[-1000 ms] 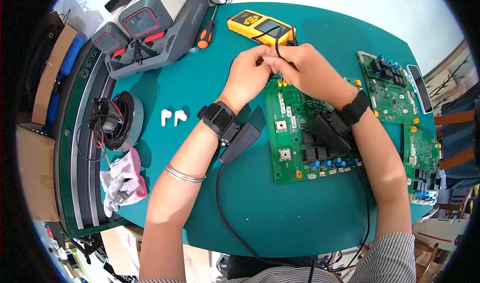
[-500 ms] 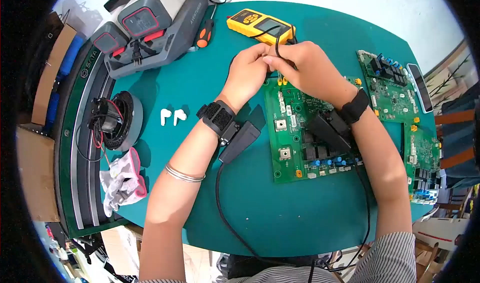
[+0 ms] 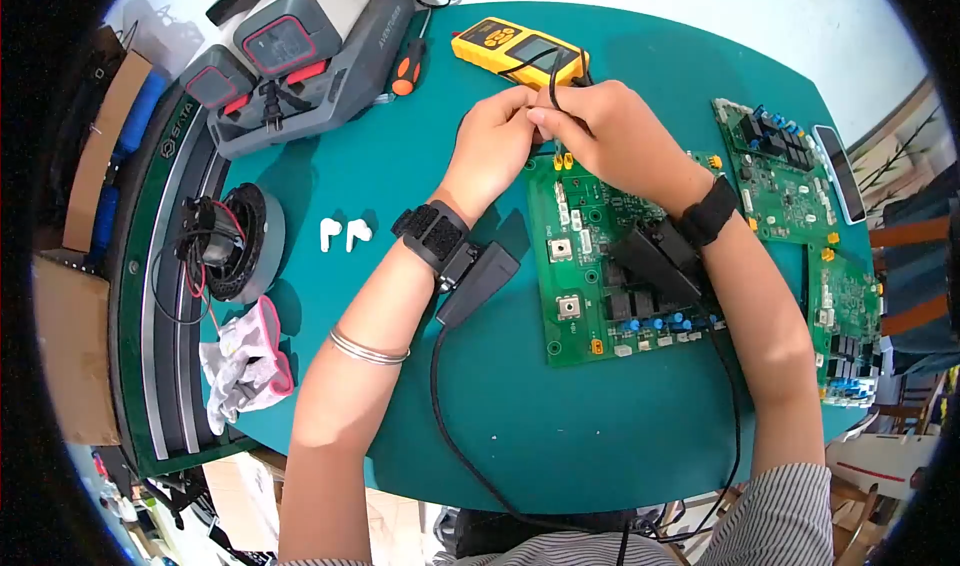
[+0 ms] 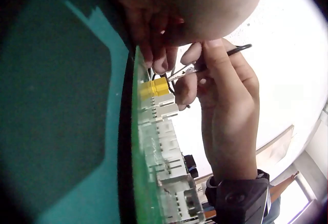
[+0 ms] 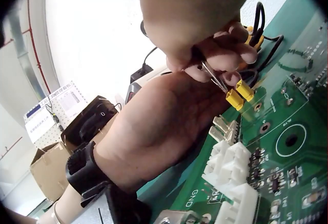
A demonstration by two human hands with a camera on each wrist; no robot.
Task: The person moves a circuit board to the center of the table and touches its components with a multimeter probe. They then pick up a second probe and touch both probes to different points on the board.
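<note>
The green table (image 3: 580, 436) fills most of the head view, and over the last second it drifts only very slightly up and to the left in the frame, which I take to be my head shifting. My green circuit board (image 3: 590, 336), right of the centre, slides by the same little amount, so I judge that it stays where it lies on the table. My right hand (image 3: 625, 126) and my left hand (image 3: 492, 151) keep their meeting place in the upper middle, above the board's upper-left corner. The right is closed in a pinch, thumb against bent fingers, on a black lead (image 4: 241, 49); the left has its fingers bent in close beside it, but I cannot tell whether they hold anything. The yellow meter (image 3: 520, 51) lies just beyond my hands near the top of the frame, no nearer to them than before. In the right wrist view, the two yellow connectors (image 5: 235, 100) stand right of the centre, and the lead's metal tip (image 5: 214, 76) points at them, either touching or just short; I cannot tell which. With so little moving, I read this as a steadying pause over fine work, contact at the connectors not yet certain
</note>
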